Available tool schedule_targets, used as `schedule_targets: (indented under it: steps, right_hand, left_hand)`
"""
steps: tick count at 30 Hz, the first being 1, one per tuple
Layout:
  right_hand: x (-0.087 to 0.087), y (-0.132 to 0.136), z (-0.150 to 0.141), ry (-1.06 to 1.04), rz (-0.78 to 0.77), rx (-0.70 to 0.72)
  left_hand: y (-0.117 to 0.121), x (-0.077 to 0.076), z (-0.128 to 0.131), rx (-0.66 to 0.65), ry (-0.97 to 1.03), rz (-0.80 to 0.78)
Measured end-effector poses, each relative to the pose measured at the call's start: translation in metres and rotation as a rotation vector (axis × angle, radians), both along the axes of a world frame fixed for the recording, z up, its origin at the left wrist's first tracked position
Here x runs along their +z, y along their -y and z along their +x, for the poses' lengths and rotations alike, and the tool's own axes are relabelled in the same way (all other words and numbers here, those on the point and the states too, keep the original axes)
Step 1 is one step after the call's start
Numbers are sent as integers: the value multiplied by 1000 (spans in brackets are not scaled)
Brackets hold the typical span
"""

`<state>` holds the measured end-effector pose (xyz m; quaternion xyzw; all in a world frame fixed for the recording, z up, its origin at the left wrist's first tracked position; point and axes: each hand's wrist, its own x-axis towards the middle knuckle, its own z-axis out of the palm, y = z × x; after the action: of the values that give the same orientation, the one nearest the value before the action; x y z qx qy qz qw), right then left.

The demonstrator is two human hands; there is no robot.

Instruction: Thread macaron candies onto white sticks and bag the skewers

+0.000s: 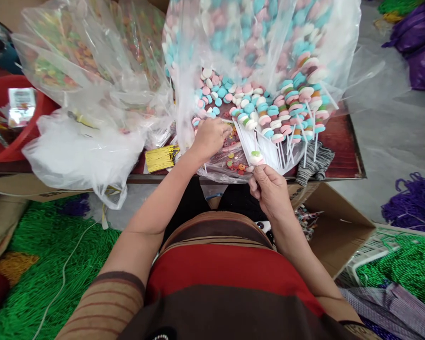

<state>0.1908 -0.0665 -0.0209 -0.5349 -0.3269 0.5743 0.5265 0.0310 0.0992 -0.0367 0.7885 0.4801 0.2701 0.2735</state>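
My right hand (270, 189) is closed in a pinch on a candy skewer (256, 157), with green, white and pink pieces showing above the fingertips; its stick is mostly hidden. Over the loose gummy candies (236, 164) lies my left hand (212, 136), its fingers curled together at their upper edge. Whatever those fingertips hold is hidden. Between the hands is a bundle of white sticks (249, 141). Beyond my left hand, pink, white and blue marshmallow discs (215, 92) lie loose. Several finished marshmallow skewers (293, 111) are piled to the right, sticks pointing towards me.
A big clear bag of marshmallows (247, 38) stands at the back. Left of it are a bag of gummies (81, 52), gold twist ties (160, 159) and a red basin (44, 115). A grey glove (315, 163) hangs over the table edge near a cardboard box (340, 226).
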Motion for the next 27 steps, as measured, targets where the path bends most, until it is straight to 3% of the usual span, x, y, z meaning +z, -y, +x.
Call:
schedule_targets:
  steps: [4,9,12,14,21,27]
  right_hand:
    - [1,1,3,-2,10,-23]
    - [-2,2,7,-8,5,-38]
    - [-4,2,7,19,-19,12]
    - [-4,2,6,57,-44,63]
    - [1,-1,-3,227,-56,171]
    - [3,-2,-8,286,-34,196]
  left_hand:
    - [-14,-4,22,47,-196,35]
    - [2,12,28,48,-395,82]
    - [8,18,21,46,-394,51]
    - [10,18,13,64,-251,-6]
    - [43,6,-2,137,630,-453]
    - [62,2,4,245,949,-573]
